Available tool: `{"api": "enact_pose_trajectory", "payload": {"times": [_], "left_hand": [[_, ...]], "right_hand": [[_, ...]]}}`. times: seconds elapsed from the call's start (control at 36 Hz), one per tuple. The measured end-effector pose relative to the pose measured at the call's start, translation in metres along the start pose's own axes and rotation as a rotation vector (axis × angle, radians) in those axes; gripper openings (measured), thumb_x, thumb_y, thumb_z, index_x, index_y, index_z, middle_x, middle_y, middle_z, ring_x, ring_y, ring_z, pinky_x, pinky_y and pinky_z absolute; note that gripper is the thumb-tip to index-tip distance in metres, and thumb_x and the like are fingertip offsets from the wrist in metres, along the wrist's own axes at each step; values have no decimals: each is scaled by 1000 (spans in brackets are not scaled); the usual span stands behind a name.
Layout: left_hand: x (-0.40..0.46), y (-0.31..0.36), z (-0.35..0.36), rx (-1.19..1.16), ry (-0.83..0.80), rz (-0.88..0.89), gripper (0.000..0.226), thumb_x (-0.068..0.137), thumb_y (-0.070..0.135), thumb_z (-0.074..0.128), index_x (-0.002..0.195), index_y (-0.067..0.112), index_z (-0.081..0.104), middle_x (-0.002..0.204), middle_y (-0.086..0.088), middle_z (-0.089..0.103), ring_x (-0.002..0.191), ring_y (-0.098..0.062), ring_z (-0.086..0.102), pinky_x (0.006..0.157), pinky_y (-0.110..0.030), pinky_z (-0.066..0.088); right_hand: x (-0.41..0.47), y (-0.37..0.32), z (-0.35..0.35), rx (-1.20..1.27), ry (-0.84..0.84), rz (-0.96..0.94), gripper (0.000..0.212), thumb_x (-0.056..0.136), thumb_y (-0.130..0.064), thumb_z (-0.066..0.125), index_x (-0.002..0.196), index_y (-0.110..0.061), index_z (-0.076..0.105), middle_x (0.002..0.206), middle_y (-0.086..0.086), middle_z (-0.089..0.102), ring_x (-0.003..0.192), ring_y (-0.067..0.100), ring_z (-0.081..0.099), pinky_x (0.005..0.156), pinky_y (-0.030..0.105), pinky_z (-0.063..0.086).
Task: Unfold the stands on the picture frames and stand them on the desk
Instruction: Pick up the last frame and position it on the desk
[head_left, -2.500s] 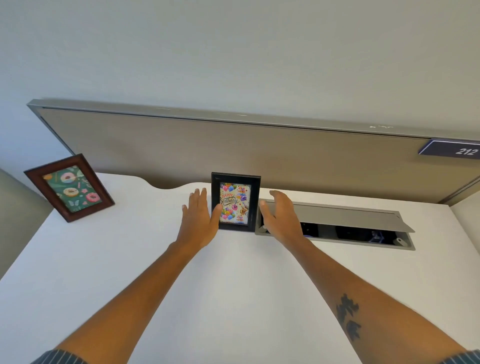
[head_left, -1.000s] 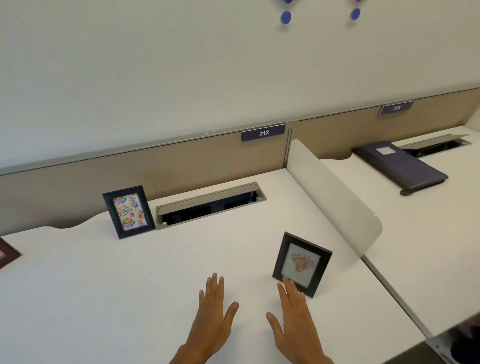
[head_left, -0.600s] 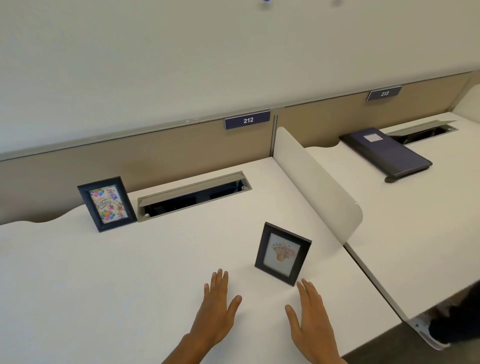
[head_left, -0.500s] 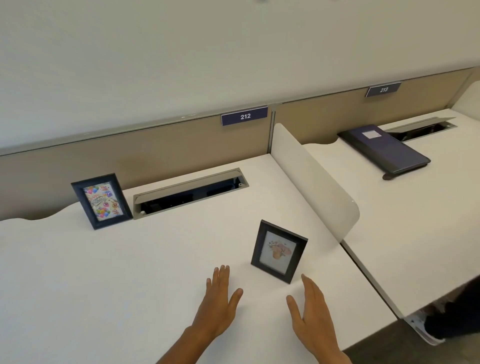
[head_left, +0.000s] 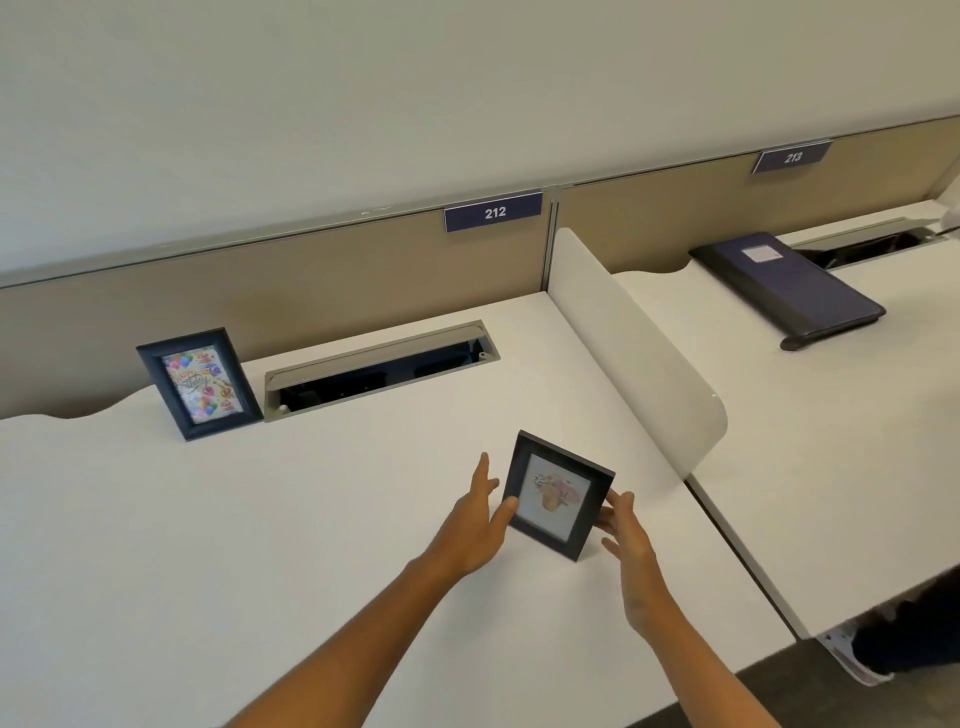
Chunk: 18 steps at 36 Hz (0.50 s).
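Observation:
A small black frame with a flower picture (head_left: 557, 496) stands upright on the white desk (head_left: 208, 545), near its right side and turned slightly to the left. My left hand (head_left: 475, 522) is at its left edge, with the thumb on the lower left corner. My right hand (head_left: 631, 545) touches its right edge with the fingertips. The frame's back and stand are hidden. A second black frame with a birthday picture (head_left: 200, 382) stands leaning back at the rear left of the desk, apart from both hands.
An open grey cable tray (head_left: 379, 371) runs along the back, right of the birthday frame. A white divider panel (head_left: 634, 353) borders the desk on the right. A dark folder (head_left: 789, 286) lies on the neighbouring desk. A person's shoe (head_left: 857, 660) shows on the floor at lower right.
Both hands have moved forward from the desk in front of the flower frame and closed in on its left and right edges. The birthday frame stays where it stood.

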<state>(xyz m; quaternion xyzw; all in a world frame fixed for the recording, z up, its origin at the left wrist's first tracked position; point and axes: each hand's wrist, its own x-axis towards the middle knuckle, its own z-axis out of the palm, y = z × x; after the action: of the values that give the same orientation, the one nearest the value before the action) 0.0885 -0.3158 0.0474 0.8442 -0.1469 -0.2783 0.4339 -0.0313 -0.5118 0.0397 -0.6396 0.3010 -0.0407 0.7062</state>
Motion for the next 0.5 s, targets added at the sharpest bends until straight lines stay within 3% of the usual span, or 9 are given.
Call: {"api": "enact_pose_trajectory", "payload": {"times": [0.14, 0.33, 0.5], "left_hand": [[16, 12, -9, 7, -2, 29, 73, 109, 39, 45, 167, 31, 1, 167, -2, 39, 151, -25, 42, 117, -36, 39], [28, 24, -11, -18, -24, 103, 54, 112, 27, 42, 163, 27, 27, 159, -4, 49, 146, -24, 47, 107, -30, 49], [31, 27, -9, -8, 29, 130, 41, 112, 22, 41, 152, 18, 47, 148, -5, 60, 136, -21, 56, 91, -13, 47]], "right_hand": [[7, -12, 4, 76, -22, 66, 86, 92, -85, 28, 150, -31, 61, 139, 0, 72, 137, 23, 61, 128, 54, 34], [11, -23, 13, 125, -17, 128, 84, 89, -92, 30, 141, -38, 70, 139, -3, 77, 135, 25, 66, 130, 59, 34], [14, -28, 15, 169, 6, 133, 89, 87, -93, 36, 140, -30, 70, 140, 4, 76, 134, 29, 66, 129, 61, 35]]}}
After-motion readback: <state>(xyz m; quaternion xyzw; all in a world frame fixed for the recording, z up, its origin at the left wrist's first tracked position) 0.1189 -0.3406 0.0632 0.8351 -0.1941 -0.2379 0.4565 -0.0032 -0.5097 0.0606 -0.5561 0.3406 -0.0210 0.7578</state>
